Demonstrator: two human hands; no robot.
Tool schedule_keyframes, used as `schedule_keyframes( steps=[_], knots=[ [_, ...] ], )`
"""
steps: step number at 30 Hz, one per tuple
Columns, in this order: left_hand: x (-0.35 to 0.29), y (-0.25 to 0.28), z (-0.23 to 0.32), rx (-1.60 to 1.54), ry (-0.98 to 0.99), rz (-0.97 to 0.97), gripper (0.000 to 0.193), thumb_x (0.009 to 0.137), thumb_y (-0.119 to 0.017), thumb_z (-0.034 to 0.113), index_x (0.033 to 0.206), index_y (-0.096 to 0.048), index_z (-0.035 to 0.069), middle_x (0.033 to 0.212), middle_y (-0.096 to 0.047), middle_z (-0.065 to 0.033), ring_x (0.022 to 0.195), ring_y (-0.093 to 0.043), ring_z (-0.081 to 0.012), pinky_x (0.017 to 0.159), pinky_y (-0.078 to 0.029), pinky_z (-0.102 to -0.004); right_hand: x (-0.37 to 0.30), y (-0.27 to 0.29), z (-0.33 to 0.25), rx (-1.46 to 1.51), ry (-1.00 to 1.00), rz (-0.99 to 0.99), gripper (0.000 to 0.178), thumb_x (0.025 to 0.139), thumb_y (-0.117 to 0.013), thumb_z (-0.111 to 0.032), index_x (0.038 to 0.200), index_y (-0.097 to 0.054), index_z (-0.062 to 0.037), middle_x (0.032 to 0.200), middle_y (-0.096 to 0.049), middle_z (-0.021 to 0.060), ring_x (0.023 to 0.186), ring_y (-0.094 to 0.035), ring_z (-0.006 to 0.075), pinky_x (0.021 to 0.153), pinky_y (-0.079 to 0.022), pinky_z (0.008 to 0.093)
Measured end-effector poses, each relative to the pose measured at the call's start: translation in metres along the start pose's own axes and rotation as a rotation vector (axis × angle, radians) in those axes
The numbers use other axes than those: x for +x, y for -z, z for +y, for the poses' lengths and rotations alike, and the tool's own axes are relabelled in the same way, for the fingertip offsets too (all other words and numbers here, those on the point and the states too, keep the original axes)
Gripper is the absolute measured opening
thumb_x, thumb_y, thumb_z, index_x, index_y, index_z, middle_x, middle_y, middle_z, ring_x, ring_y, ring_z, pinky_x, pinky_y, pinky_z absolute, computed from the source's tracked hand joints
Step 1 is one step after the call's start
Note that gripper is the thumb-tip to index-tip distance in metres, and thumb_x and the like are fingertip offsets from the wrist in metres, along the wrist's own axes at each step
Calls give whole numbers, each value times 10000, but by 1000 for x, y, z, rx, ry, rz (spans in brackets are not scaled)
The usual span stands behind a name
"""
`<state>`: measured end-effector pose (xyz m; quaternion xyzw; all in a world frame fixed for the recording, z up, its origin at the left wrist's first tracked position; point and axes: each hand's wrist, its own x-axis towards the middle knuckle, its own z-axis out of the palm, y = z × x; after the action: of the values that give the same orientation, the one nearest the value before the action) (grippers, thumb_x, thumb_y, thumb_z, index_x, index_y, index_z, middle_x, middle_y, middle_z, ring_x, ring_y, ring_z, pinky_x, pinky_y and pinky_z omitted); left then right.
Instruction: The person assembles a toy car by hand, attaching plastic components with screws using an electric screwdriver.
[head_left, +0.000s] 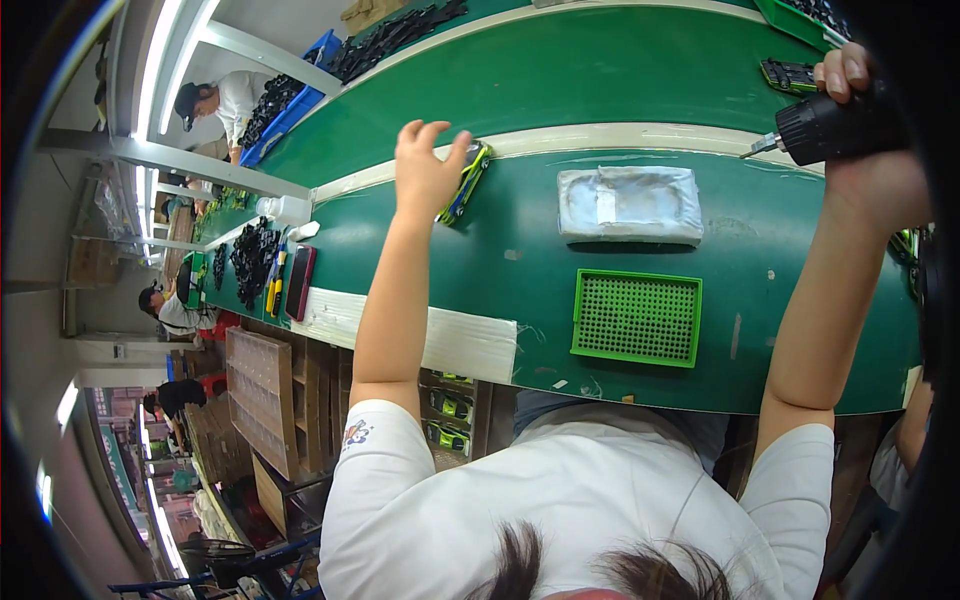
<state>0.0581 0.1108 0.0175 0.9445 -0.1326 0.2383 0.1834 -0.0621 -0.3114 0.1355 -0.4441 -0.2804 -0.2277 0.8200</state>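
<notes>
Green surfacing covers the long bench (490, 280), and from where I stand I read it from the left. Far over on that side, a co-worker in a white top (245, 98) stands by a blue bin (290, 125) heaped with black parts. Nearer, a loose pile of black pieces (254, 262) lies on the bench, then a yellow-handled tool (275, 297) and a dark, red-edged flat object (299, 283). A white foam strip (465, 345) runs along the near edge, partly under the person's left forearm. The left hand (428, 172) has its fingers spread and thumb apart, right beside a green and blue toy car (468, 185); I cannot tell whether they touch. Toward the middle right sits a pale wrapped block (630, 205), with a green perforated tray (637, 318) just nearer. At the right, the right hand (870, 150) is wrapped around a black power screwdriver (830, 130), its silver bit pointing left. Just beyond, at the far right, lies a dark car base (788, 75).
</notes>
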Motion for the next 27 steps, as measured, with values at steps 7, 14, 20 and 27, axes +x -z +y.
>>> schedule_keyframes(
  steps=[7,14,20,27],
  knots=[
    [-44,14,3,305,169,-365,559,822,-725,380,1327,-584,186,1120,-655,-186,1056,-612,-354,922,-477,-458,-3,-3,25,-92,-108,-46,663,876,-359,-606,964,-549,24,865,-560,163,664,-517,181,646,-418,296],
    [-137,123,-4,-719,568,-176,519,917,-680,271,1368,-510,80,1136,-657,-164,975,-662,-268,828,-529,-390,-13,-47,43,-112,-183,-161,753,906,-289,-689,996,-519,23,926,-604,196,606,-554,148,559,-445,249],
    [-117,104,108,-2218,477,-313,604,1030,-296,435,1372,-440,-42,1164,-602,-271,995,-641,-370,883,-534,-484,-42,-100,69,73,-240,-328,676,900,-464,-613,989,-562,50,1159,-624,297,540,-625,133,478,-514,243],
    [-90,97,156,-2382,327,-367,583,1042,-253,414,1357,-469,-26,1184,-582,-253,1017,-606,-348,893,-520,-454,-50,-103,69,68,-347,-463,745,793,-629,-583,1114,-557,85,1033,-675,205,588,-623,131,498,-511,246]
  ],
)
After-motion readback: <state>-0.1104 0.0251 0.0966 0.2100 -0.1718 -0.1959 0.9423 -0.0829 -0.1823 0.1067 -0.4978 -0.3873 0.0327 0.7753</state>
